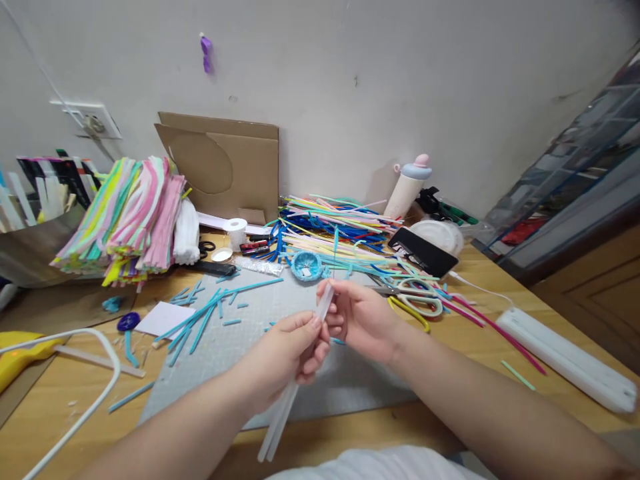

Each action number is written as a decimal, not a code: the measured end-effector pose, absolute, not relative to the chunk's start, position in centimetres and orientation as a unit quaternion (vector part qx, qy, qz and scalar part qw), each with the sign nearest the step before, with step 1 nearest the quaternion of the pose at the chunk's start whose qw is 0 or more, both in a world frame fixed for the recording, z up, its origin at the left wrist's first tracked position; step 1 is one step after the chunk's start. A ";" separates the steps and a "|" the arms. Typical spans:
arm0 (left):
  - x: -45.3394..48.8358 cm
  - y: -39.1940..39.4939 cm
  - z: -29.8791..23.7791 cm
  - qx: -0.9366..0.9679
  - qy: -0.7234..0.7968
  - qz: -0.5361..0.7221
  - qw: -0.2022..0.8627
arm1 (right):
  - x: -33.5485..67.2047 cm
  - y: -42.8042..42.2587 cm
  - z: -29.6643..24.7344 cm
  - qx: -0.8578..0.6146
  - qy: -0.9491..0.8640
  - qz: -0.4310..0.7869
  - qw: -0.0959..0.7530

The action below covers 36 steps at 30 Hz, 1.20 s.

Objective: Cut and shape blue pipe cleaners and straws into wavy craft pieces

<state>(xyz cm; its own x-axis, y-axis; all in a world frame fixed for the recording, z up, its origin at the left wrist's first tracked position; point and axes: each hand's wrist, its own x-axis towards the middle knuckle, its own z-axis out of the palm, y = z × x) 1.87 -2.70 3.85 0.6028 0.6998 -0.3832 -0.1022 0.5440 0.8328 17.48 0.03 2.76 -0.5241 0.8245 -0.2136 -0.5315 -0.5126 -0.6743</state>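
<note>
My left hand (295, 350) is closed around translucent white glue sticks (277, 423), whose lower ends stick out below it toward me. My right hand (363, 313) pinches their upper end, its thumb and fingertips meeting the left fingers. Just behind my hands is a small round turquoise fuzzy basket-like piece (307, 266) with something white inside. A thin upright stem with a turquoise tip (337, 240) rises behind the right fingertips; I cannot tell whether it is held. Blue pipe cleaner pieces (200, 320) lie to the left on the grey cutting mat (175, 390).
Scissors (423, 297), a phone (423, 253) and a white power strip (567, 360) lie on the right. Loose coloured pipe cleaners (335, 223) pile up at the back, beside a bottle (407, 190). On the left are bundled pipe cleaners (130, 220) and a yellow glue gun (25, 350).
</note>
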 end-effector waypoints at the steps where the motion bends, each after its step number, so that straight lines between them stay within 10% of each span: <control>1: 1.7 -2.6 3.9 0.398 0.369 0.233 0.807 | 17.8 0.0 2.3 -0.261 -0.257 0.845 0.390; 15: 0.7 -1.7 1.4 0.393 0.413 0.141 0.809 | 19.3 -0.6 -1.2 -0.239 -0.155 0.908 0.307; 23: 1.1 -1.5 0.6 0.408 0.446 0.174 0.778 | 19.7 0.0 -1.5 -0.417 -0.364 0.598 0.580; 36: 1.6 -2.0 0.0 0.450 0.462 0.166 0.746 | 19.2 -1.1 -0.9 -0.472 -0.495 0.553 0.476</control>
<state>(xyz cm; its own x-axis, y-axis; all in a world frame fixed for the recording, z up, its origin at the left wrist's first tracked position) 1.56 -1.99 -0.02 0.5186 0.6630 -0.5399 0.1675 0.5404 0.8246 19.17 -1.14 -0.91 -0.1013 0.9936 -0.0502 -0.0593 -0.0564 -0.9966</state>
